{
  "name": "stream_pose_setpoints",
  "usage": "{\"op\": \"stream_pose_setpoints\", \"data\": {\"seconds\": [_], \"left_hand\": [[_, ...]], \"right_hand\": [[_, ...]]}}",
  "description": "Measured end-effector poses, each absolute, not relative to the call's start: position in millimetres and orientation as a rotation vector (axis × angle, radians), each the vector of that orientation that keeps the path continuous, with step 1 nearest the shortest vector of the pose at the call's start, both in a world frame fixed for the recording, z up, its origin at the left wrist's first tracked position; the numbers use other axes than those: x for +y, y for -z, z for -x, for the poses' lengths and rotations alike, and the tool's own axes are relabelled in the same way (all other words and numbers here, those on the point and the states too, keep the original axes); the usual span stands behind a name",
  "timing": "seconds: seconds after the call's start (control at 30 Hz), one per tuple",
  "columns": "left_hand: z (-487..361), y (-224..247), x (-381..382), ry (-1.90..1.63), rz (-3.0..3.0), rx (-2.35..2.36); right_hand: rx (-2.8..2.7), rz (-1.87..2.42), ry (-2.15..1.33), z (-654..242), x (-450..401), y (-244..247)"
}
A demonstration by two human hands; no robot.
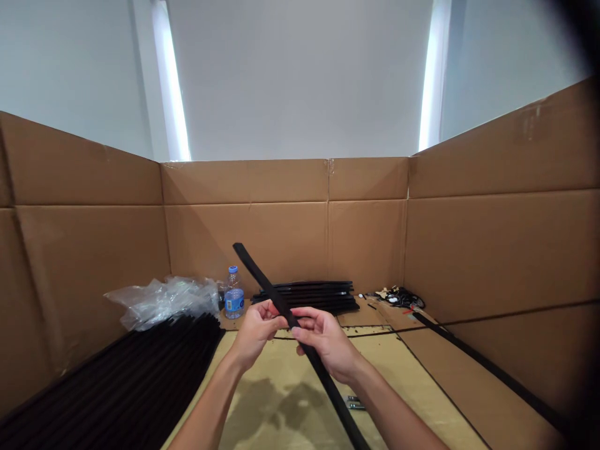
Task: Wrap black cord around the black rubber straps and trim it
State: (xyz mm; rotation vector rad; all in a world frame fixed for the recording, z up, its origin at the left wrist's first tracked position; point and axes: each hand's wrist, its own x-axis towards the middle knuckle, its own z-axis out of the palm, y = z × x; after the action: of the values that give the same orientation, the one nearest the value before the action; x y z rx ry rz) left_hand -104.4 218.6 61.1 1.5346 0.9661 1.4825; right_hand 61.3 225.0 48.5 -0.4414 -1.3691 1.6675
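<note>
A long black strip (328, 382) slants from the upper left down to the bottom edge, held above a yellowish board (398, 375). My left hand (257, 330) pinches it near its middle in view, thumb and fingers closed. Just to the right, my right hand (328, 342) also grips the strip between thumb and fingers. Small metal pieces (355, 403) lie on the board, partly behind the strip and my right forearm.
Many black strips (140, 375) lie at the left under clear plastic bags (164, 300). A water bottle (234, 297), stacked black strips (323, 295) and tangled black cords (400, 297) stand or lie along the back. Cardboard walls (281, 181) surround the work area. Another black strip (487, 362) lies right.
</note>
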Motion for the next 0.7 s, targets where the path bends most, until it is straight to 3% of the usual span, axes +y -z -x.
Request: {"op": "stream_pose_setpoints", "data": {"seconds": [0.7], "left_hand": [[82,-63,207,-1.475,-1.586,0.911]], "right_hand": [[-1.243,0.496,-1.747,-57,222,-46]]}}
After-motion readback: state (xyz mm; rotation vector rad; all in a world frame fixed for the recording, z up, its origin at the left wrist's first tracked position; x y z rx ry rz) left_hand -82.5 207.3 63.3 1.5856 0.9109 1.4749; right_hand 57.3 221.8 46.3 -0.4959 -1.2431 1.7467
